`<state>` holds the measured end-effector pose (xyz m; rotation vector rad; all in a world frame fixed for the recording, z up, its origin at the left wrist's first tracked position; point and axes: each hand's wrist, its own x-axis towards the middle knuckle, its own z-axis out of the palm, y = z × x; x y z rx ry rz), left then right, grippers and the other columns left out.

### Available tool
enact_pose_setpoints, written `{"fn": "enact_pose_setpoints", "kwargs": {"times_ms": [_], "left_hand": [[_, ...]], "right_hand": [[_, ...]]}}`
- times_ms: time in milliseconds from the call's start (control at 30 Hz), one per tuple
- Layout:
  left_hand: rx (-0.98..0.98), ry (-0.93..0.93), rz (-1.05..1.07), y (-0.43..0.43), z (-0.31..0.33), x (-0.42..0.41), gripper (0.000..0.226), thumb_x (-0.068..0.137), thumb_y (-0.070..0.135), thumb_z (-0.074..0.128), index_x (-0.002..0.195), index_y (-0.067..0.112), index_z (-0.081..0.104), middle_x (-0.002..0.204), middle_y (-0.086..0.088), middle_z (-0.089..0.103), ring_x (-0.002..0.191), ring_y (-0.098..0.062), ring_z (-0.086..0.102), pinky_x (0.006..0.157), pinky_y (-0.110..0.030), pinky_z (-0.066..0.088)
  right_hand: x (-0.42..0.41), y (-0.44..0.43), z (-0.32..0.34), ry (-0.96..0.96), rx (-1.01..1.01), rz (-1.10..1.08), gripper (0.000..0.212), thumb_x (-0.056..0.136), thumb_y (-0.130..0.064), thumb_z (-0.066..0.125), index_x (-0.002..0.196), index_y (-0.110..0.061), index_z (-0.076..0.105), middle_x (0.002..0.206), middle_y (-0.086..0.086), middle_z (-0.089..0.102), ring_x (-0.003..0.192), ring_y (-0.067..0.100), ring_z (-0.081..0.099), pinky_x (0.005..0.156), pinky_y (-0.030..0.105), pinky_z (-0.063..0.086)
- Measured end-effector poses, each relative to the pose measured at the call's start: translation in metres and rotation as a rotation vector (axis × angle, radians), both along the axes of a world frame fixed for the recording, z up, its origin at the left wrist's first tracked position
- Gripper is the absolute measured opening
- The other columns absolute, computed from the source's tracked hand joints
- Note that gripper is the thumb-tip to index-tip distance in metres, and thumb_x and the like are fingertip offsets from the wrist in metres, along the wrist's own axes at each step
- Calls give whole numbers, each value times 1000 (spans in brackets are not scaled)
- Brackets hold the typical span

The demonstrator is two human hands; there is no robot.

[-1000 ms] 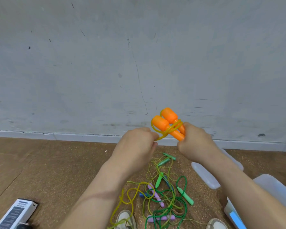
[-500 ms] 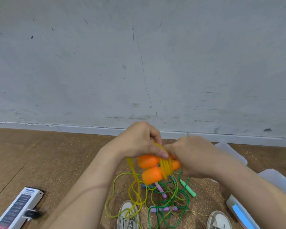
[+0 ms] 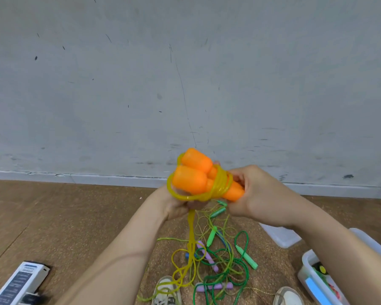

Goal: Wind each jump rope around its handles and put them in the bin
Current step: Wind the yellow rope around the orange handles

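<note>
Orange-handled jump rope [image 3: 194, 176] with a translucent yellow cord is held up in front of the wall, its two fat plastic handles lying side by side and several turns of cord wound round their narrow middle. The right hand [image 3: 260, 194] is clenched round the thin ends of the handles, thumb on top. The left hand [image 3: 174, 205] sits just under the thick ends, fingers curled up round the loose loop of cord, whose unwound length hangs straight down from this hand to the floor. Behind both hands rises a scuffed grey painted wall [image 3: 185, 84] ending in a pale skirting strip [image 3: 75, 176]; under them lies a brown, speckled cork-like floor [image 3: 64, 221]. Below the hands, on the floor, lies a tangle of thin green and yellow-green ropes [image 3: 220, 260] with green and lilac stick handles. Below the right forearm stands a clear plastic bin [image 3: 305, 264] with some coloured things inside, and near it, beneath the right wrist, a translucent lid [image 3: 279, 236] lies flat. Two pale shoes [image 3: 166, 289] show at the bottom edge, and well to the left of the left arm a white and dark printed box [image 3: 20, 282] rests on the floor.
</note>
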<state>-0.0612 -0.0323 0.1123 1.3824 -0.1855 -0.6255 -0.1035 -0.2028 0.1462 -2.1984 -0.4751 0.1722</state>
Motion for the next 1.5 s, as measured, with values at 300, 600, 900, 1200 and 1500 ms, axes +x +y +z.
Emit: {"fn": "enact_pose_setpoints", "kwargs": {"times_ms": [300,600,900,1200,1500], "left_hand": [[294,-240,252,-35,2,-12,34,98,14,35,69,11,52,46,-2,50,39,-11,39,42,-20,30],[1154,-990,152,-8,13,-24,27,95,44,46,88,22,60,71,-2,62,77,-27,57,67,-41,45],[986,-1210,208,-3,26,-33,17,85,37,66,95,24,72,76,5,60,77,-17,57,67,-32,41],[444,-499,345,11,27,-20,9,71,10,82,71,10,73,53,-4,63,45,-11,51,46,-20,40],[383,-459,73,33,25,-7,20,54,23,85,65,12,72,59,-7,63,54,-9,54,54,-17,44]], "right_hand": [[17,0,-10,-31,78,-398,23,59,-21,68,48,-17,48,35,-9,35,39,8,30,43,22,22],[44,-25,-23,-228,-553,-587,22,75,-9,57,64,-18,39,64,4,44,70,32,45,61,30,34],[36,-4,-32,-141,-738,-395,26,78,-17,60,64,-17,37,67,4,44,75,33,54,61,30,36],[7,27,-23,-370,-887,-34,18,85,-18,55,103,-18,56,105,9,60,100,32,61,71,34,44],[-8,25,-8,-472,-758,238,12,80,-14,53,86,-23,47,91,5,60,89,28,60,62,31,35]]}}
